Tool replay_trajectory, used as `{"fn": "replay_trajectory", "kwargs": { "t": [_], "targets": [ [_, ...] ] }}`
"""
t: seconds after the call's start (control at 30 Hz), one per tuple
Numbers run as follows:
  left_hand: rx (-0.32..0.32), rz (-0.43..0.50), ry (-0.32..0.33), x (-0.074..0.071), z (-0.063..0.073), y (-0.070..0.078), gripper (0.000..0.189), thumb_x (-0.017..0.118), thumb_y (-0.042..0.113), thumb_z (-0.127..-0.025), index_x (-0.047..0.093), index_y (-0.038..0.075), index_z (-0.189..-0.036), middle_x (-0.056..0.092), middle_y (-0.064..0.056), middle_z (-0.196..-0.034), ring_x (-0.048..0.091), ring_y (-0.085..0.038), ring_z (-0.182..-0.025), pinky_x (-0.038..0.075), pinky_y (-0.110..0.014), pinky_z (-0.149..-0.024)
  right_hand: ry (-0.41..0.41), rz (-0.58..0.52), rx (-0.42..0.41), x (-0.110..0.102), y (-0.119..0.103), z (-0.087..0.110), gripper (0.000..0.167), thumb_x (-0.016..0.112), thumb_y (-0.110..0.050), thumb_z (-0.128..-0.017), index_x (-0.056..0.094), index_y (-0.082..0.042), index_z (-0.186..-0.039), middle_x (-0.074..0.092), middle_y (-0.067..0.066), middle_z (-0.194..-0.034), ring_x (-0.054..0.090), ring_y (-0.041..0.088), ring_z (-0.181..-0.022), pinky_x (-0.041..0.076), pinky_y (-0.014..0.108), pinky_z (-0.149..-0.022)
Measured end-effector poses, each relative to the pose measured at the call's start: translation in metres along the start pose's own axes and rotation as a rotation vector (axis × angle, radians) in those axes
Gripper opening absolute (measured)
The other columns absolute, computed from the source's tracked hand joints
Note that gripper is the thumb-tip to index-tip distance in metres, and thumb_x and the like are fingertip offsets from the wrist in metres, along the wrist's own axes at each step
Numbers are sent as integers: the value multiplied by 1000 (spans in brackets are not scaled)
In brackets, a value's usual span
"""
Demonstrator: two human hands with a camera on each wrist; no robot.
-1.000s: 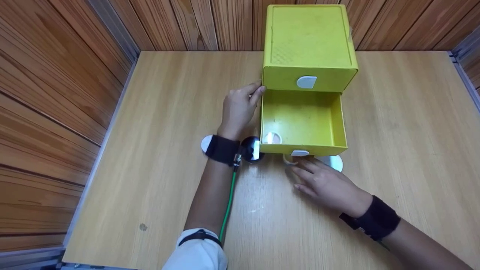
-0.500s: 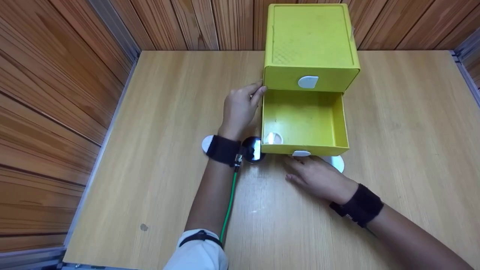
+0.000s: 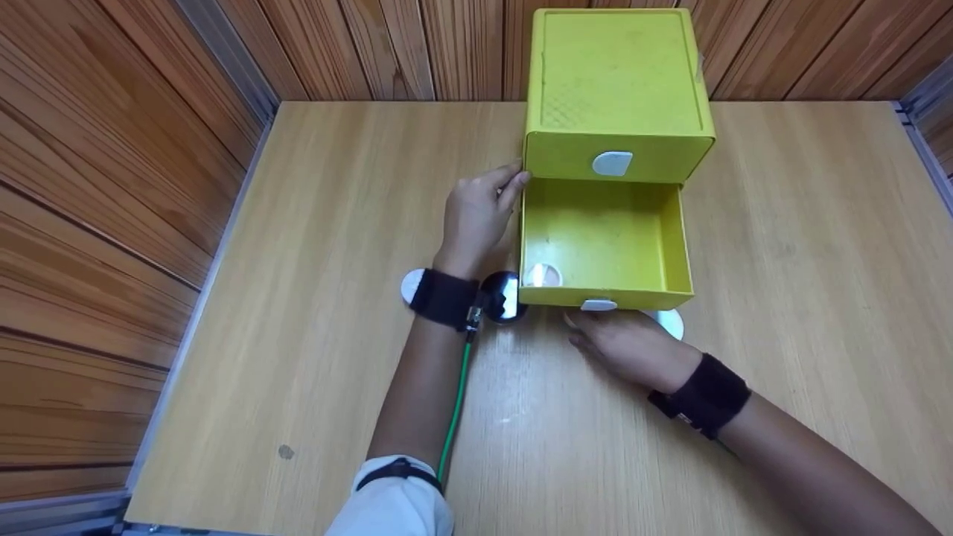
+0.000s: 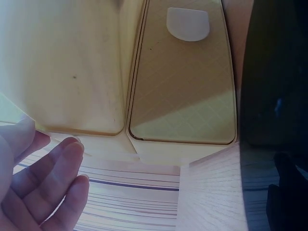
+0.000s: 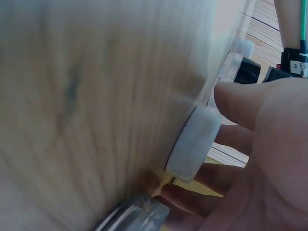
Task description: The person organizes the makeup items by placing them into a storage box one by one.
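A yellow two-drawer box stands at the back of the table, its lower drawer pulled out. Thumb and index finger of my left hand hold the box's front left edge; the other fingers curl loosely in the left wrist view. Beneath the drawer front, my right hand reaches in with its fingertips hidden from the head view. The right wrist view shows a low white round piece between thumb and bent fingers. Inside the drawer's front left corner lies a small white-rimmed disc.
Another white round object shows partly below the drawer's right front corner. A shiny silvery thing is at the bottom of the right wrist view. The upper drawer with its white handle is closed. Wooden walls border the table.
My right hand has moved left and farther under the drawer front, covering the pale ring visible there a second ago; its fingers have closed in. My left hand and the box stay put.
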State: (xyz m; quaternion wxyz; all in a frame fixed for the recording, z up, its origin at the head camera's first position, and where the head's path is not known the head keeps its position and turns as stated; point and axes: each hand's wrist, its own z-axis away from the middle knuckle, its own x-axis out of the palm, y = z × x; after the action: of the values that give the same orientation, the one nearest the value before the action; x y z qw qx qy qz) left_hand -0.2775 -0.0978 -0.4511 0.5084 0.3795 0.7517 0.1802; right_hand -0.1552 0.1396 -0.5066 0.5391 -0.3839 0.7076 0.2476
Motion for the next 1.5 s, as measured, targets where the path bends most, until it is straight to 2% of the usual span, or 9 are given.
{"fn": "replay_trajectory", "kwargs": {
  "t": [0.17, 0.27, 0.37, 0.57, 0.73, 0.87, 1.1, 1.33, 1.5],
  "targets": [
    [3, -7, 6, 1, 1, -1, 36, 57, 38, -98, 70, 12, -119, 69, -5, -114, 68, -16, -99, 53, -25, -84, 32, 12, -14, 0, -1, -2, 7, 59, -7, -94, 59, -4, -101, 52, 4, -82, 51, 18, -65, 48, 34, -55],
    [11, -22, 4, 1, 1, -1, 36, 56, 38, -99, 70, 12, -120, 68, -4, -114, 67, -17, -101, 53, -27, -84, 8, -8, -20, -2, -3, -2, 5, 53, -5, -96, 57, -5, -98, 51, 3, -81, 50, 16, -67, 46, 32, -55],
    [22, -32, 4, 0, 1, -1, 36, 55, 37, -100, 69, 11, -120, 68, -4, -115, 67, -17, -100, 54, -28, -82, -21, -43, -22, -5, -5, -2, 2, 56, -5, -95, 56, -6, -96, 50, 0, -77, 48, 14, -64, 43, 29, -53],
    [10, -16, -5, 0, 0, -1, 35, 56, 36, -99, 69, 11, -120, 68, -5, -115, 68, -16, -97, 53, -25, -82, -58, -83, -28, -11, -9, 0, 24, 70, -10, -89, 62, -2, -109, 61, 7, -93, 59, 21, -81, 52, 36, -69],
    [-8, 0, -17, 0, 0, -1, 36, 56, 37, -98, 69, 11, -120, 69, -6, -114, 70, -14, -87, 53, -23, -74, -129, -93, -15, -19, -13, 4, 27, 70, -17, -91, 63, -4, -114, 60, 9, -101, 58, 24, -90, 52, 39, -76],
    [-6, -4, -14, 0, -1, -1, 36, 56, 37, -99, 69, 11, -121, 68, -6, -115, 70, -15, -91, 53, -24, -77, -168, -117, -7, -27, -16, 6, 31, 71, -20, -90, 63, -6, -117, 60, 9, -104, 58, 25, -94, 52, 41, -79],
    [-18, 4, -25, 0, 0, 0, 37, 55, 38, -99, 68, 12, -122, 68, -6, -115, 69, -13, -86, 52, -22, -73, -134, -146, -43, -39, -23, 9, 42, 75, -21, -86, 64, -4, -123, 62, 8, -104, 60, 25, -92, 52, 40, -79],
    [-10, -5, -19, 1, 1, 1, 36, 55, 37, -99, 69, 11, -121, 68, -5, -114, 70, -15, -91, 54, -24, -74, -87, -162, -101, -55, -28, 7, 41, 74, -25, -87, 65, -5, -121, 62, 8, -105, 58, 23, -95, 53, 39, -78],
    [-15, -2, -19, 0, 0, 1, 37, 55, 38, -99, 68, 11, -121, 68, -6, -115, 69, -14, -87, 52, -22, -72, -90, -134, -130, -64, -32, 3, 39, 73, -27, -87, 67, -6, -119, 63, 9, -104, 60, 24, -94, 53, 38, -78]
  ]
}}
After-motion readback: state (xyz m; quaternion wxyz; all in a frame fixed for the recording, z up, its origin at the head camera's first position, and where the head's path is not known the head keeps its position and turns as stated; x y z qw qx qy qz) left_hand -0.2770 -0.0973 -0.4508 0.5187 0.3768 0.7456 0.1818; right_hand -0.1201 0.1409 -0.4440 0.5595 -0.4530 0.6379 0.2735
